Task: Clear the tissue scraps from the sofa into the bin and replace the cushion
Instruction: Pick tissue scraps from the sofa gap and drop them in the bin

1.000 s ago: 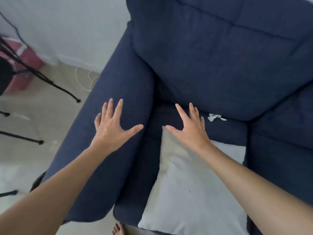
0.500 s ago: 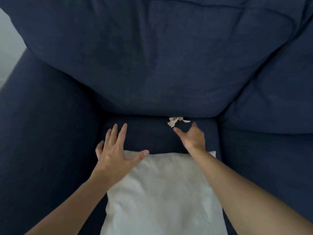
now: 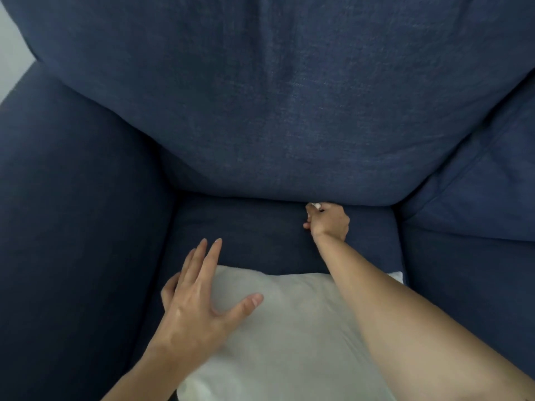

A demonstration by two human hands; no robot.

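Observation:
I look down on a dark blue sofa seat (image 3: 249, 235). A white cushion (image 3: 289, 337) lies flat on the front of the seat. At the crease under the back cushion, my right hand (image 3: 328, 219) is closed around a white tissue scrap (image 3: 316, 205); only a small bit of the scrap shows above my fingers. My left hand (image 3: 197, 296) rests with fingers spread on the cushion's far left corner, holding nothing. No bin is in view.
The sofa's back cushion (image 3: 275, 105) fills the top of the view. A thick armrest (image 3: 75, 212) rises on the left. A second seat (image 3: 474, 273) and back cushion lie to the right. A sliver of pale wall (image 3: 11, 56) shows at top left.
My right hand has reached forward to the crease and closed on the tissue scrap. My left hand stays spread on the cushion's corner. The view has moved closer to the seat.

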